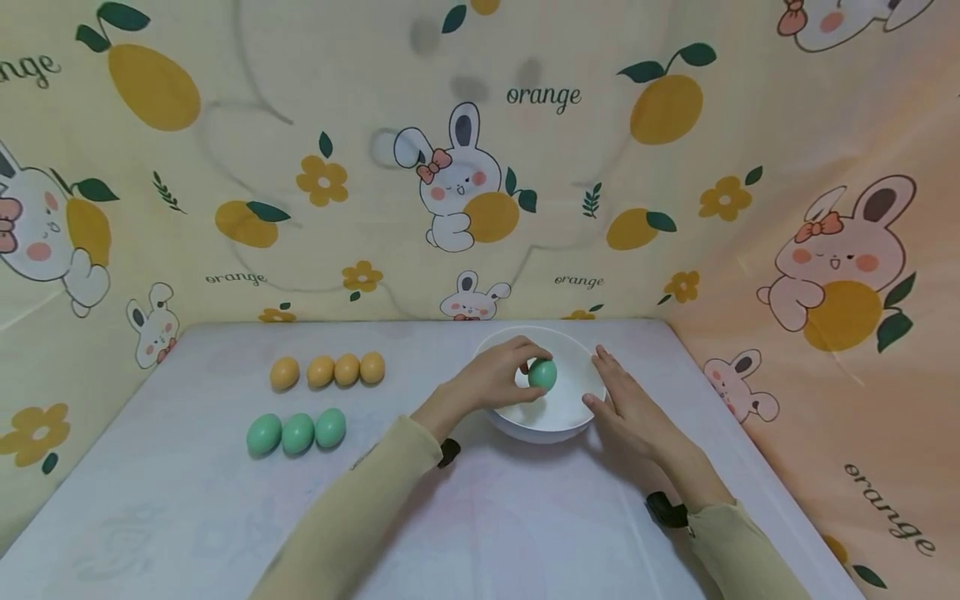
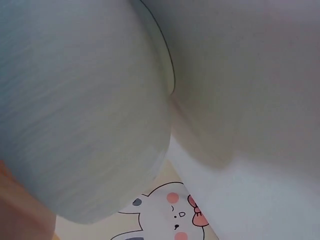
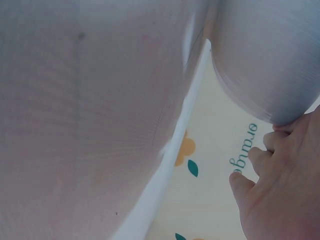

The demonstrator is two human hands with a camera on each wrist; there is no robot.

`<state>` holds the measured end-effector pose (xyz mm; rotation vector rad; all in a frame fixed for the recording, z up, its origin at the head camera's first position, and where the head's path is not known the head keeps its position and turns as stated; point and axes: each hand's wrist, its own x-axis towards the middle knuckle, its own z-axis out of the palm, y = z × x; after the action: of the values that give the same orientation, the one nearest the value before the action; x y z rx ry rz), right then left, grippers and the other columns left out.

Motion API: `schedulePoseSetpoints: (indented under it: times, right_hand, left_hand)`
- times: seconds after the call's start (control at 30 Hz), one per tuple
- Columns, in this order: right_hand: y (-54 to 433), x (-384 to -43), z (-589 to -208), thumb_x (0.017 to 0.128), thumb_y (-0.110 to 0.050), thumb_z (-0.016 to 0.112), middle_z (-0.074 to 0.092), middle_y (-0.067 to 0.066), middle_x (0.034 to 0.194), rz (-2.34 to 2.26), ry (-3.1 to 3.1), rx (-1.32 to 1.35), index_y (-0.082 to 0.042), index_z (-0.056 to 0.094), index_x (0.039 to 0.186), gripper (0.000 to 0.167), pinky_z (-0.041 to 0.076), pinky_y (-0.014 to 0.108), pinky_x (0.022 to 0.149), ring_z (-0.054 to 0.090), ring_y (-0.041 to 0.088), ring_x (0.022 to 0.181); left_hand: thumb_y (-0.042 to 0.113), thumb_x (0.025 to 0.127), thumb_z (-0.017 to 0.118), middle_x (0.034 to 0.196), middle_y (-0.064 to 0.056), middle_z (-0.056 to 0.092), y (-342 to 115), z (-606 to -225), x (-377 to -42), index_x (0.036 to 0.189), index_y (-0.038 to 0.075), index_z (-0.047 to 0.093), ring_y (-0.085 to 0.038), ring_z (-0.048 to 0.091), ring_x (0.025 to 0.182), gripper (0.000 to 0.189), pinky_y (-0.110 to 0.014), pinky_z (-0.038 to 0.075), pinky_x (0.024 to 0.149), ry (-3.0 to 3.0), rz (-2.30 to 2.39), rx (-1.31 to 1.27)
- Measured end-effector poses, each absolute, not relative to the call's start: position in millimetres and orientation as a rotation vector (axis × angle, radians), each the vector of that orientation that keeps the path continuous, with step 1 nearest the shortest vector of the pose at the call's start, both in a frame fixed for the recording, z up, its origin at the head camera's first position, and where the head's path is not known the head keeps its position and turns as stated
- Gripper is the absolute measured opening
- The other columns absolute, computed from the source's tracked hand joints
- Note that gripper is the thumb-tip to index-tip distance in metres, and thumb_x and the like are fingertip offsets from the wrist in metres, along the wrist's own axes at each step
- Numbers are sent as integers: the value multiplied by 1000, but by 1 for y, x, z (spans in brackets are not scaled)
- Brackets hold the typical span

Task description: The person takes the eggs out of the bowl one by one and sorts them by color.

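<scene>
My left hand (image 1: 495, 373) pinches a green egg (image 1: 542, 375) between thumb and fingers, over the inside of a white bowl (image 1: 542, 427). At the bowl's right side is my right hand (image 1: 633, 415), its fingers extended along the rim. The right wrist view has the bowl's outer wall (image 3: 270, 65) above that hand (image 3: 287, 182), with a fingertip right at the wall. In the left wrist view the bowl's side (image 2: 90, 115) fills the left half, and the held egg is out of sight there.
Left on the white-covered table (image 1: 187, 517), several yellow-orange eggs (image 1: 320, 372) form a back row. Three green eggs (image 1: 298, 434) lie in front of them. A printed cloth (image 1: 360, 108) with rabbits and oranges hangs behind and along both sides.
</scene>
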<state>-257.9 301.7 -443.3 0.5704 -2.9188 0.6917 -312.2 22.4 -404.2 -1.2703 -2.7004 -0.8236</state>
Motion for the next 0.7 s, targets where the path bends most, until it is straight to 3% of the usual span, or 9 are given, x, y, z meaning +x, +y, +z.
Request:
schedulePoseSetpoints:
  times: [0.43,0.7]
  right_hand:
    - [301,-256,-444,108,-49,48,7,15,174,698,-2908,558,-1,17,165,80,17,66,122,11,43,158]
    - [301,-256,-444,109,-47,49,8,15,174,692,-2896,570,-1,18,165,79,18,65,122,13,43,157]
  left_hand:
    - [24,89,83,131,-5,60,6,-401,-296,135,10,64,-17,63,102,51,-31,54,89,-2482,-1042,-1201]
    - [21,86,86,126,-2,60,-9,-399,-287,131,10,64,-15,63,100,51,-29,53,90,-2407,-1084,-1128]
